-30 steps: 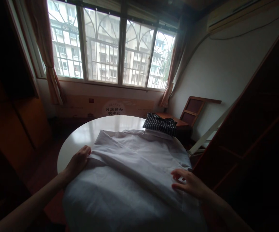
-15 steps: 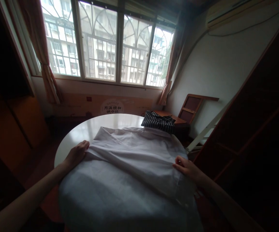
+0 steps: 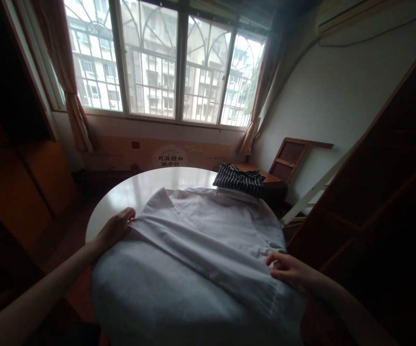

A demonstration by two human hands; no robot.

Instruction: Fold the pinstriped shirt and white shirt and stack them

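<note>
A white shirt (image 3: pixel 200 230) lies spread over a round white table (image 3: pixel 121 192), with a long sleeve-like fold running diagonally from the left toward the lower right. At the shirt's left edge, my left hand (image 3: pixel 118 225) is closed, pinching the cloth between thumb and fingers. My right hand (image 3: pixel 290 269) is over the shirt's right side, its thumb and curled forefinger slightly apart at the cloth, and no fabric shows between them. A black garment with white stripes (image 3: pixel 238 180) rests folded at the table's far right edge, just beyond the shirt.
Behind the table stands a wooden chair (image 3: pixel 289 158) by the wall, with a white slanted frame (image 3: pixel 312 192) nearer. A dark wooden panel (image 3: pixel 366 211) rises on the right. Orange-brown cabinets (image 3: pixel 52 178) are on the left, and barred windows (image 3: pixel 153 72) run across the back.
My right hand has moved toward me and slightly right, and its fingers look looser. My left hand keeps its pinch. The shirt's upper left part and diagonal fold have shifted, and the view has moved slightly.
</note>
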